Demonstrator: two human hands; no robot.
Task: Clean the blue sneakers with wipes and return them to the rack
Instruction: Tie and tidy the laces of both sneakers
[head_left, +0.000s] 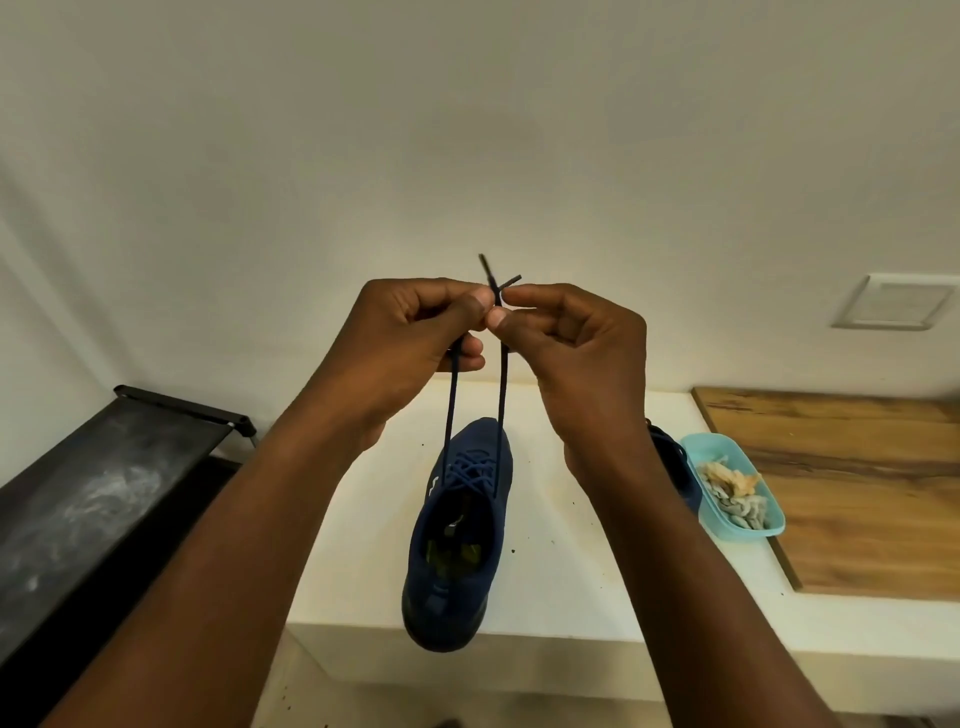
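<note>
A blue sneaker (457, 535) lies on the white ledge (571, 571), toe pointing away, heel over the front edge. Its two dark laces (501, 389) run up taut to my hands, which are raised above it. My left hand (415, 338) pinches one lace end between thumb and fingers. My right hand (566, 343) pinches the other, and the two ends cross just above my fingertips. The second blue sneaker (675, 467) sits behind my right wrist, mostly hidden.
A teal tray (769, 525) holding crumpled used wipes (732, 491) sits to the right, at the edge of a wooden board (857, 493). A black shoe rack shelf (93, 499), dusty, slopes along the left. A white wall plate (898, 301) is on the wall.
</note>
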